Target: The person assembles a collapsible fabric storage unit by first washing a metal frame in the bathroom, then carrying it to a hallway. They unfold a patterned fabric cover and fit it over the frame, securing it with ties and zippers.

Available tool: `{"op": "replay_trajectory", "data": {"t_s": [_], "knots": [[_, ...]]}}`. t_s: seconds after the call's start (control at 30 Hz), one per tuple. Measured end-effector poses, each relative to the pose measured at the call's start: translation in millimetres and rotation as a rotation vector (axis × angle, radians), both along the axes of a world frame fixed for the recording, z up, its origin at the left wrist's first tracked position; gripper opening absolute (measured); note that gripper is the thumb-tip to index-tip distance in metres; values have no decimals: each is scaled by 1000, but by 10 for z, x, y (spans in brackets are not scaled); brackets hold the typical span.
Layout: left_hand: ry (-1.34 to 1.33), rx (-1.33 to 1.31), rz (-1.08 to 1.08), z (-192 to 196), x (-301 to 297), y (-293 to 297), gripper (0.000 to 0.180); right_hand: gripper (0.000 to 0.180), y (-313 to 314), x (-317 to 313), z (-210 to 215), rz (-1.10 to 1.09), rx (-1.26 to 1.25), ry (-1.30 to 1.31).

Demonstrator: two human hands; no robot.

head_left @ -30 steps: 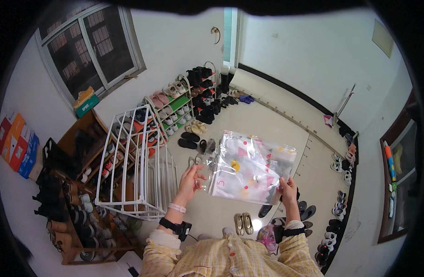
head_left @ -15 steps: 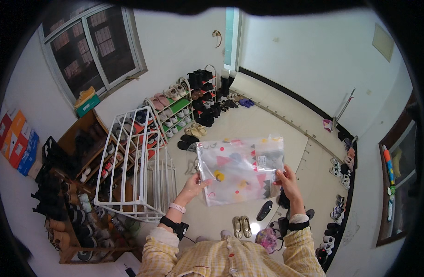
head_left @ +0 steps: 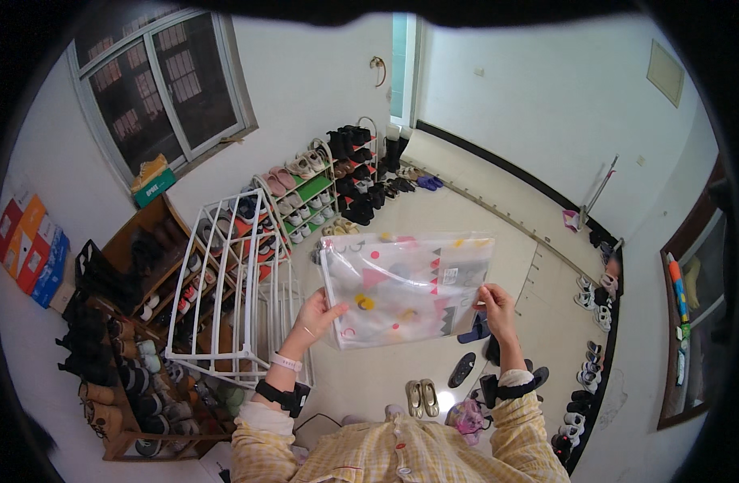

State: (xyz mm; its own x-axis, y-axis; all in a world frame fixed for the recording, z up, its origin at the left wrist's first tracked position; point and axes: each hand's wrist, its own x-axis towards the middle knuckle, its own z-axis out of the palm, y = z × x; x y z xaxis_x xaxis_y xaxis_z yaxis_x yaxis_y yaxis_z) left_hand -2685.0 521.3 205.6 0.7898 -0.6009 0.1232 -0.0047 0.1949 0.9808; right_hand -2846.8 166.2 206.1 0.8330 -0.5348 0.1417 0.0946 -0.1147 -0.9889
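Note:
A flat, clear plastic package [head_left: 402,282] is stretched between my hands at chest height. Folded inside it is a whitish sheet printed with pink, yellow and grey shapes. My left hand [head_left: 315,315] pinches its left edge near the lower corner. On the opposite side, my right hand [head_left: 498,309] grips the lower right edge between thumb and fingers. To the left of the package stands a white tube frame [head_left: 253,354], bare of any cover. Part of the floor behind the package is hidden.
Shoe racks [head_left: 313,190] full of shoes line the left wall, with a wooden shoe cabinet [head_left: 176,441] nearer me. Gold flats [head_left: 423,398], a black slipper [head_left: 463,369] and a pink-purple bag [head_left: 468,419] lie by my feet. More shoes [head_left: 588,375] run along the right wall.
The package has shifted left and slightly tilted, its left side moving farther left with my left hand. A blue slipper now shows beside its lower right corner. Both hands keep their hold.

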Motion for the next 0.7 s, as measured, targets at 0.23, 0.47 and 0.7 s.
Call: {"op": "replay_trajectory", "data": {"t_s": [0.23, 0.47, 0.7], "knots": [[-122, 0, -10, 457, -29, 49, 38, 18, -41, -75, 70, -109, -147, -263], [-446, 215, 159, 961, -228, 253, 27, 19, -444, -261, 125, -225, 355, -406], [-1407, 322, 57, 1238, -420, 243, 14, 34, -322, -241, 7, 150, 577, -464]]}}
